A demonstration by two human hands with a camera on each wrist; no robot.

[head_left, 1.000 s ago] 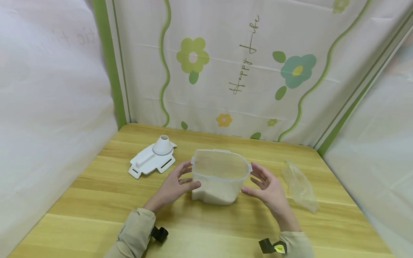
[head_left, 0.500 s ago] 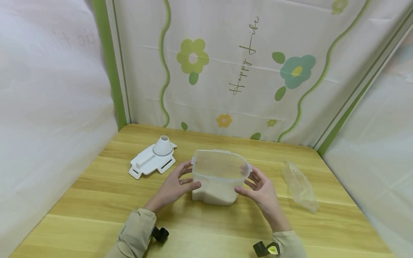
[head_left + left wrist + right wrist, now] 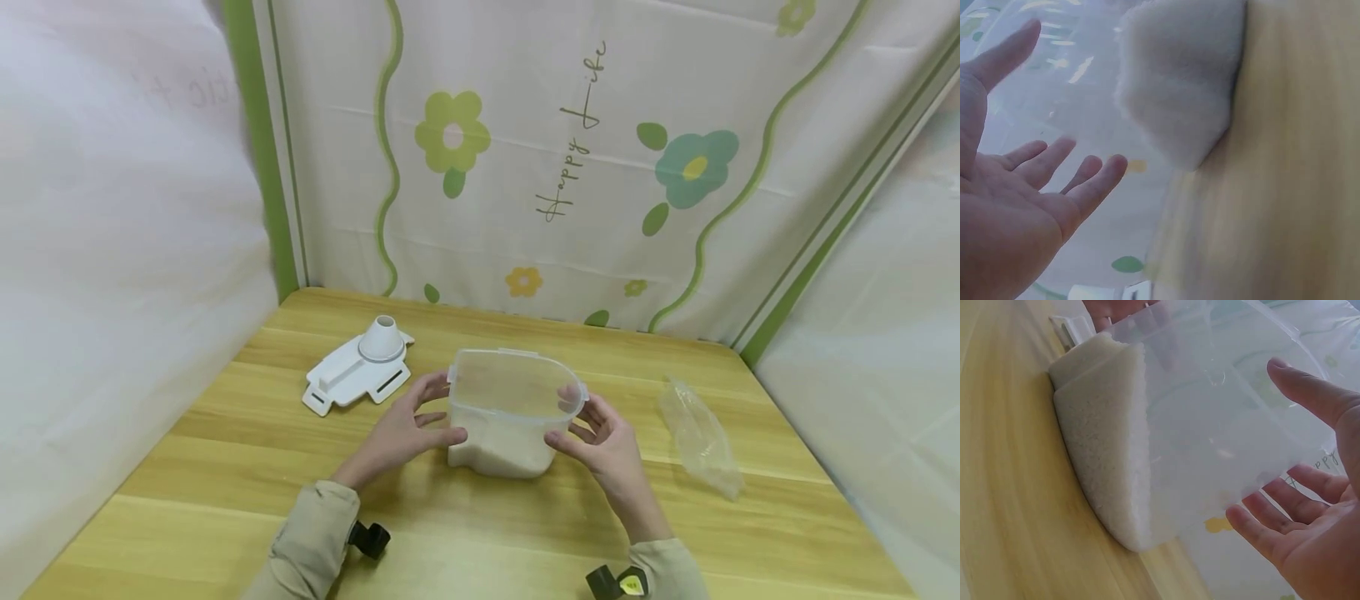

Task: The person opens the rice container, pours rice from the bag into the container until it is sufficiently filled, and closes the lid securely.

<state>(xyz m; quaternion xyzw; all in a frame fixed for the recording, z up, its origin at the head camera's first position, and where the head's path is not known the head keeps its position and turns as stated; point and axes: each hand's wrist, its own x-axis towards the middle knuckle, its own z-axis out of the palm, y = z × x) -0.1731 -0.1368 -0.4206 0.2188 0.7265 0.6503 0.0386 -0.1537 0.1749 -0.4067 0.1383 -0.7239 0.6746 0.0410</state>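
A clear plastic container (image 3: 517, 387) stands upright on the table, with a layer of white rice (image 3: 1100, 419) in its bottom part. My left hand (image 3: 401, 433) is at its left side, thumb toward the front and the other fingers by the side wall. On the opposite side, my right hand (image 3: 611, 454) frames the rounded end. Its thumb overlaps the front wall in the head view, and some fingertips show blurred through the clear plastic. Both wrist views show the fingers spread and only slightly bent.
A white plastic lid (image 3: 345, 375) with a cone-shaped spout lies behind and left of the container. To the right, a crumpled clear plastic bag (image 3: 701, 437) lies on the wooden table (image 3: 480, 542). A flowered curtain (image 3: 465, 242) hangs behind the table.
My right hand has moved left, in against the container's right side. The left hand holds its place, and the container stays where it was. The head view shifts slightly.
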